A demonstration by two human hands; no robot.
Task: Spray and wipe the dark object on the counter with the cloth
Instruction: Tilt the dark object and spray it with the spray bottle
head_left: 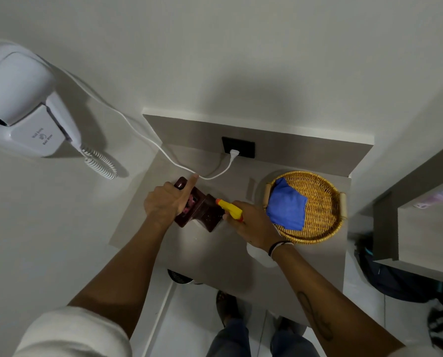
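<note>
Dark object: the dark object [202, 211] sits on the counter [215, 253], near the middle, just at 9 o'clock from the basket. It looks shiny, dark red-brown and boxy, with something pink showing inside.

Left hand: the left hand [165, 202] is wrapped around the dark object, thumb sticking up toward 12 o'clock. I think it holds on so the thing will not slide when it gets wet.

Right hand: the right hand [251, 224] grips a spray bottle [230, 208]. The top is yellow plastic with an orange tip, and the tip nearly touches the dark object. Held that close, the spray should land on it and not on the counter.

Cloth: the blue cloth [287, 206] lies crumpled in the basket, at 3 o'clock from the hands. It looks soft. It waits there for wiping, I guess.

Basket: the basket [323, 202] is round, woven and straw-yellow, with bumpy sides.

Counter: smooth, flat and grey.

Cord: a thin white cord [163, 153] hangs down to a plug at 12 o'clock, passing just behind the left thumb.
</note>
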